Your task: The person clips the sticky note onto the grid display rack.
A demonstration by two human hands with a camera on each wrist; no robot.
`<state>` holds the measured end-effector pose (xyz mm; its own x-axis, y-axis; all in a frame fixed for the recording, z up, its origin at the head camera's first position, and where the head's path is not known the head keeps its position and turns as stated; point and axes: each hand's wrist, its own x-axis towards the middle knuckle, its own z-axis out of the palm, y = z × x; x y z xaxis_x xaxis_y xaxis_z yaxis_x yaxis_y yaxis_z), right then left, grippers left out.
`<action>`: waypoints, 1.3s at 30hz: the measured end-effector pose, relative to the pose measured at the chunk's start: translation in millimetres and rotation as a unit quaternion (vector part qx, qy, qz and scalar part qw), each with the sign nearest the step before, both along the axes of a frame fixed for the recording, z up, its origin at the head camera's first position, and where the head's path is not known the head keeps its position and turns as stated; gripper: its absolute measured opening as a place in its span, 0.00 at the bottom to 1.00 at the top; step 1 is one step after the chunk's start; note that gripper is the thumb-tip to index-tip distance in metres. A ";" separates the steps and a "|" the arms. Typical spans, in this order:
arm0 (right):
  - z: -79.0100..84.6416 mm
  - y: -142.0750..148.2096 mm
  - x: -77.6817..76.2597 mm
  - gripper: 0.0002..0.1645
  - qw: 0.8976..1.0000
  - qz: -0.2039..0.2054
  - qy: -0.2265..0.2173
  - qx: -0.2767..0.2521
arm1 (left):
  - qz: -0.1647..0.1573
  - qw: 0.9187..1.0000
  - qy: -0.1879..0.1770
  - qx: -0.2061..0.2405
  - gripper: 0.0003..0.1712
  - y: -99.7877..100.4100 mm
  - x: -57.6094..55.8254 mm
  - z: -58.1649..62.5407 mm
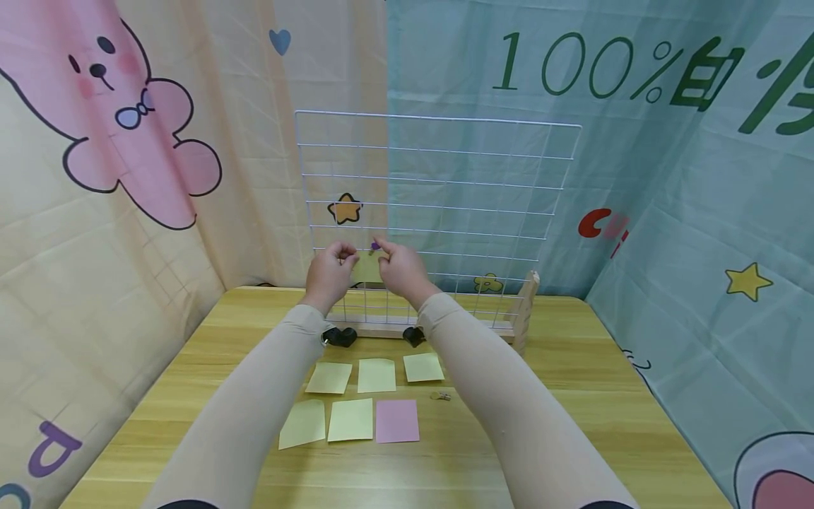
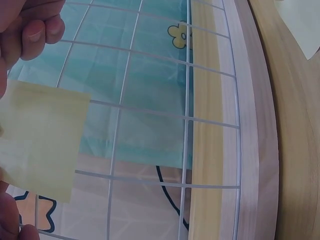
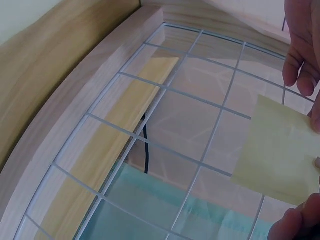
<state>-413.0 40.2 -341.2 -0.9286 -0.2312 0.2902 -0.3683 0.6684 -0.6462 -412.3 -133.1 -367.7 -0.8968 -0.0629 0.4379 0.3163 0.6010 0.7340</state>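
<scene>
A pale yellow sticky note (image 1: pixel 369 268) (image 2: pixel 42 142) lies against the white wire grid (image 1: pixel 470 230). My left hand (image 1: pixel 329 277) pinches the note by its upper left corner, with fingers curled. A small purple clip (image 1: pixel 375 246) sits at the note's top edge. On the other side, my right hand (image 1: pixel 405 272) holds this clip between index finger and thumb. In the right wrist view the note (image 3: pixel 275 150) hangs flat over the wires, with fingertips at its far edge. Much of the clip is hidden by fingers.
The grid stands in a wooden base with an upright side post (image 1: pixel 524 311). Several yellow sticky notes (image 1: pixel 376 375) and a pink-purple note (image 1: pixel 397 421) lie on the wooden table (image 1: pixel 572 396). Small clips (image 1: pixel 441 396) lie beside them. Printed curtains (image 1: pixel 668 212) surround the table.
</scene>
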 end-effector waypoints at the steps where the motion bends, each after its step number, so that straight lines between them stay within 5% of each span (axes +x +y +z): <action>1: -0.2 0.4 0.5 0.32 1.000 0.002 -0.002 -0.003 | 0.000 1.000 -0.001 0.000 0.09 -0.1 0.1 -0.1; 10: -2.1 2.2 4.3 0.31 1.000 0.012 0.019 -0.006 | 0.000 1.000 -0.004 -0.001 0.09 -0.9 1.4 1.7; 39: 2.6 1.8 5.6 0.36 0.999 0.038 -0.024 -0.003 | -0.008 1.000 -0.014 0.003 0.11 -0.8 3.4 0.8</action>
<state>-407.4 42.1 -338.6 -0.9216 -0.2998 0.2467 -0.3858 0.6364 -0.6679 -408.9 -133.9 -366.8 -0.9098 -0.0520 0.4117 0.3040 0.5918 0.7465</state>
